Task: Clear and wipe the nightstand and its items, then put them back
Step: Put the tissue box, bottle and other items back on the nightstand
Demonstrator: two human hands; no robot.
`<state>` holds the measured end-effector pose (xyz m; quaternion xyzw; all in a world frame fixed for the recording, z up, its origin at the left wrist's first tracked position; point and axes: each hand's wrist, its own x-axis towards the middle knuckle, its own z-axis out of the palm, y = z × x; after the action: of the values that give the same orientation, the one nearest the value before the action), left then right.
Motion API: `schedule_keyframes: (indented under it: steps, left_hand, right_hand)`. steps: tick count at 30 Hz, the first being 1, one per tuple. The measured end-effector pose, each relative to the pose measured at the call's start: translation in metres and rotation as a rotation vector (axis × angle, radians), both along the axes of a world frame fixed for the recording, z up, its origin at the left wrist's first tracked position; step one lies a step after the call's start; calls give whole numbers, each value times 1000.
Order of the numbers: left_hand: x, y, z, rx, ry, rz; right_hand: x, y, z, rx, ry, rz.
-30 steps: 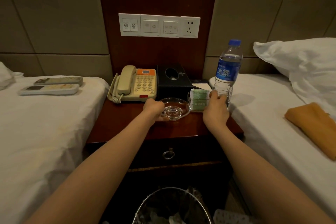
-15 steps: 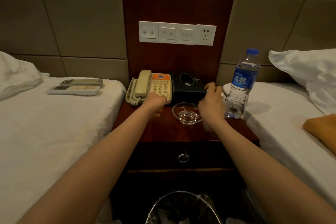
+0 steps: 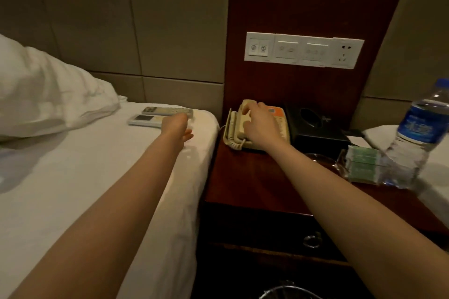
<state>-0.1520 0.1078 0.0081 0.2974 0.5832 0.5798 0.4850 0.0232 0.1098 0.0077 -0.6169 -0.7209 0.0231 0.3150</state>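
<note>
Right hand (image 3: 261, 124) is gripping the cream corded telephone (image 3: 255, 126) at the back left of the dark wooden bench (image 3: 243, 177). Left hand (image 3: 178, 126), released, is hovering over the white bed (image 3: 97, 177). Should lift base and handset together, minding the coiled cord.

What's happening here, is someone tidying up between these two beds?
It looks that way. A person is reaching over a dark wooden nightstand. Their right hand rests on the beige telephone, fingers over the handset. Their left hand is stretched out open over the left bed, near two remote controls lying there. A black tissue box, a glass ashtray, a green packet and a water bottle remain around the nightstand.
</note>
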Motion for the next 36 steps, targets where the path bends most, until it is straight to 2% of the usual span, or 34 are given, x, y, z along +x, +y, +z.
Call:
schedule_keyframes:
  steps: [7,12,15,18,22,28,36]
  left_hand:
    - [-45,16,-9,17,-209,133]
    - [-65,33,-16,49,-437,200]
    - [-65,35,-16,55,-453,182]
    - [-64,37,-19,59,-368,156]
    - [-63,40,-19,51,-282,137]
    - [-60,32,-19,33,-167,120]
    - [-47,32,-16,-68,172,75]
  right_hand:
    - [-85,67,1,-115,5,157]
    - [-131,109,-4,-174,10,218]
    - [-149,125,-13,-259,-38,256]
    - [-162,136,-21,-335,-37,237]
    - [-168,134,-16,-353,-155,192]
    - [-148,121,-13,-517,18,175]
    - [-143,91,-10,-475,68,132]
